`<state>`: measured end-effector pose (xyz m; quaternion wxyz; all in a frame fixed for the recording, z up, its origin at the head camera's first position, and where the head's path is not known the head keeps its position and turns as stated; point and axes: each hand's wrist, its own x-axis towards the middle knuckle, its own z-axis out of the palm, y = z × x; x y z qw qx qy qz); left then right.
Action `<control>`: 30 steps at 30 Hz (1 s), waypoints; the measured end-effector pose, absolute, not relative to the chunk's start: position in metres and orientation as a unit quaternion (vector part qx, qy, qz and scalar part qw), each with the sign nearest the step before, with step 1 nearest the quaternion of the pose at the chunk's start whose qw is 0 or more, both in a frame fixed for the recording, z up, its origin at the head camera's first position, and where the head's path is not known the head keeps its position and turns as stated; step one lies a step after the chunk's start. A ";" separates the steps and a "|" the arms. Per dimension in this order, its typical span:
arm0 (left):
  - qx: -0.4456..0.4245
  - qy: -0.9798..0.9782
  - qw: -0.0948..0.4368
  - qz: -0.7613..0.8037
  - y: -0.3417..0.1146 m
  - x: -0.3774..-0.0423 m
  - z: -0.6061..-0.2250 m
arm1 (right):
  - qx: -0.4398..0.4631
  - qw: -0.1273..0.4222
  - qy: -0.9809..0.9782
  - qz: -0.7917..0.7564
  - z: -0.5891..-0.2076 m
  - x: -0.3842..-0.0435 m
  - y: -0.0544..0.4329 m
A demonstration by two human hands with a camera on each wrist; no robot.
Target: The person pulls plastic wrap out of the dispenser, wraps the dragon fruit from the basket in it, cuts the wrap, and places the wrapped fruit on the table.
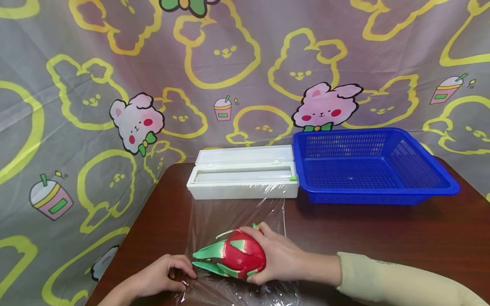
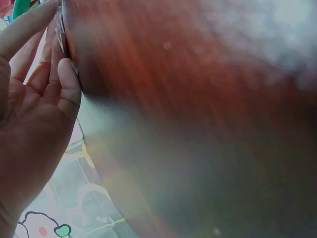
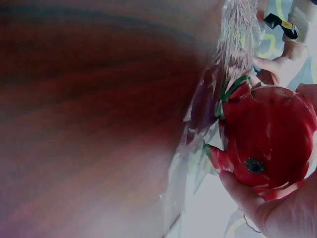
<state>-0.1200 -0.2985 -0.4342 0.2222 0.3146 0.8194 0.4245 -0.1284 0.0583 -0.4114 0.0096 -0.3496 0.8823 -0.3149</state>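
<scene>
A red dragon fruit (image 1: 245, 255) with green leaf-like scales lies on its side over a sheet of clear plastic wrap (image 1: 226, 212). My right hand (image 1: 281, 255) grips its right end, thumb at the near side and fingers over the far side. The right wrist view shows the fruit's round red end (image 3: 270, 134) with a dark spot, beside crumpled wrap (image 3: 237, 49). At the sheet's left edge, my left hand (image 1: 164, 276) pinches the film between thumb and fingers, near the green leaf tips. A glossy bit of wrap (image 2: 61, 34) shows at those fingers in the left wrist view.
The sheet runs back to a white wrap dispenser box (image 1: 245, 191) with its lid raised and a green piece (image 1: 293, 178) at its right end. A blue plastic basket (image 1: 375, 195) stands right beside it. A patterned curtain (image 1: 245, 63) hangs behind the brown table (image 1: 160, 212).
</scene>
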 end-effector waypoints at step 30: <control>0.294 0.804 0.249 0.452 -0.312 -0.111 -0.429 | -0.397 0.009 0.878 -0.267 -0.402 -0.123 0.063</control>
